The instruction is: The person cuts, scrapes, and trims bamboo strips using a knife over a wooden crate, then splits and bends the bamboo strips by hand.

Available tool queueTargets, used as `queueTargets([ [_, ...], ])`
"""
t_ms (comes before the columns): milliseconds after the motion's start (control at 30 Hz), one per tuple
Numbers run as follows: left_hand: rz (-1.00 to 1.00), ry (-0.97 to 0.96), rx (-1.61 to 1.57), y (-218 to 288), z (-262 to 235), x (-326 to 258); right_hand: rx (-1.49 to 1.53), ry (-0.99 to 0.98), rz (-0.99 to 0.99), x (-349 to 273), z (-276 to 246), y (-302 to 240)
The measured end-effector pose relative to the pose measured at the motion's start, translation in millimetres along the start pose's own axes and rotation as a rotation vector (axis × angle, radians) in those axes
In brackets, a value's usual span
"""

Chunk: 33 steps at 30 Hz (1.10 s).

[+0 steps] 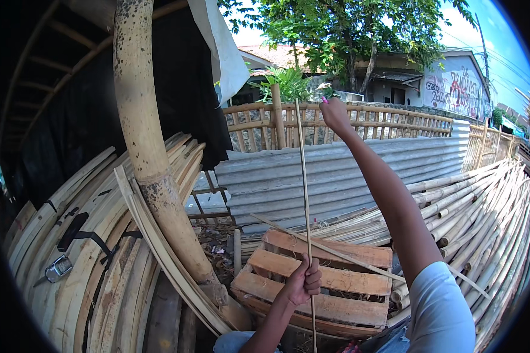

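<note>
The left hand (305,281) is closed on a thin bamboo strip (305,194), the fingers curled round it and the thumb laid upward along it; no gap shows between the grip and the strip. The right hand (335,116) is drawn into a fist with the fingers folded in, and a small pink object (325,100) protrudes at its upper left side; the full shape of that object is hidden by the hand. The left forearm enters from the lower edge and slopes up to the right, placing its hand low and near the middle of the view. The right arm, in a pale short sleeve (440,312), reaches up and forward, nearly straight, its hand well above the left one. The strip stands close to upright, tilted slightly, its upper end leaning left; it passes through the left grip, extends below it toward the lower edge, and rises to a top end left of the right fist, near it but apart in the view. Behind the left hand sits a slatted wooden crate (335,284). Bamboo poles (483,200) lie stacked to the right, split bamboo lengths (94,259) to the left, and a corrugated sheet (335,173) stands beyond the crate.
</note>
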<state>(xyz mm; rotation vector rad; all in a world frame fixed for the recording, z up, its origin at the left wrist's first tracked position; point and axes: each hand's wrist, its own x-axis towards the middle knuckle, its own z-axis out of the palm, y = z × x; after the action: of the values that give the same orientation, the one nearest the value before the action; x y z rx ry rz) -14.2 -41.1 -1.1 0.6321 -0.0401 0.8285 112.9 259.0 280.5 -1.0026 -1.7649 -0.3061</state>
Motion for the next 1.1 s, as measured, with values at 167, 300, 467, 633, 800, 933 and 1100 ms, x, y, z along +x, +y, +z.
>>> queueTargets([
  [167, 0.062, 0.147, -0.016, 9.9, -27.5, -8.6, 0.202, -0.342, -0.251, -63.6, -14.8, -31.6],
  [300, 0.025, 0.088, -0.021, 8.8, -11.3, -7.1, -0.034, -0.485, -0.503, -80.3, -11.2, -51.2],
  [467, 0.019, 0.025, -0.029, 6.2, -4.5, -4.5, -0.258, -0.276, -0.354, -8.5, -17.6, -56.4],
  [633, -0.026, -0.021, -0.027, -1.8, 15.2, -2.5, -0.185, -0.101, -0.032, 20.4, -18.9, -29.5],
  [800, 0.059, 0.110, -0.027, 5.4, -6.3, -11.8, 0.147, -0.156, -0.145, -44.2, -23.7, -42.7],
  [933, 0.031, 0.063, -0.021, 9.4, -1.9, -14.4, 0.026, -0.416, -0.555, -80.3, -21.2, -52.8],
  [1100, 0.004, 0.083, 0.010, 9.0, 10.5, -10.3, -0.144, -0.309, -0.310, -28.5, -18.5, -72.6],
])
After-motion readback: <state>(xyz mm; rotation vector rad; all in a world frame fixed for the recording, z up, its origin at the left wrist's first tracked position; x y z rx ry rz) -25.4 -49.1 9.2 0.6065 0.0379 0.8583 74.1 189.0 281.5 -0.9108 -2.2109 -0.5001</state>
